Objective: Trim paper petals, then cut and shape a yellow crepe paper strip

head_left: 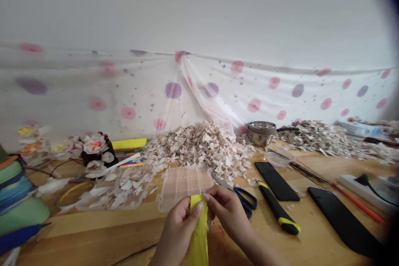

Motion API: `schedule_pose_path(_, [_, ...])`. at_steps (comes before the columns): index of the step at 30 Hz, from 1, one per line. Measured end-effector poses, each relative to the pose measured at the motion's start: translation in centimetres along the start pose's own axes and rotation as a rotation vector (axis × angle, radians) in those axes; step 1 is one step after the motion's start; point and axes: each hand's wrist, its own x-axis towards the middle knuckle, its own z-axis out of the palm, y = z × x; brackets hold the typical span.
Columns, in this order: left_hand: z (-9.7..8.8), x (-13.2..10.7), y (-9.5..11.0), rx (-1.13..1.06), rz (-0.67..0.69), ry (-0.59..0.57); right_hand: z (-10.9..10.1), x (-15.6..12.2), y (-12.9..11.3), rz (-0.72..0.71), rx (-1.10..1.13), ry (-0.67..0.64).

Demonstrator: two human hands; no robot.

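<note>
My left hand [179, 224] and my right hand [226, 210] are both closed on a yellow strip of crepe-like paper [199, 232] that hangs down between them at the bottom centre. The fingertips of both hands pinch its top end. Just behind my hands lies a clear plastic compartment box [183, 183], and blue-handled scissors [241, 197] lie on the wooden table [102, 224] right beside my right hand.
A big heap of pale flakes [199, 145] fills the table's back, another heap [314, 133] at the right. A metal bowl [261, 132], a black-and-yellow knife [277, 208], two black flat slabs [276, 181], an orange stick [358, 203], paper flowers [95, 147] and coloured paper rolls [15, 199] surround the work spot.
</note>
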Motion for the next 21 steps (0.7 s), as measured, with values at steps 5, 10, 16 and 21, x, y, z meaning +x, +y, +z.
schedule_pose_path(5, [0.0, 0.0, -0.2, -0.039, -0.043, -0.014, -0.8, -0.6, -0.8, -0.257, -0.362, -0.045])
schedule_pose_path(10, [0.3, 0.1, -0.8, -0.101, -0.038, -0.043, -0.7, -0.8, -0.8, -0.267, -0.334, -0.107])
schedule_pose_path(16, [0.5, -0.2, -0.9, -0.190, -0.094, -0.043, 0.6, -0.5, 0.3, -0.015, 0.357, -0.010])
schedule_pose_path(21, [1.1, -0.3, -1.2, -0.194, -0.052, -0.053, 1.0, -0.5, -0.1, 0.122, 0.643, -0.009])
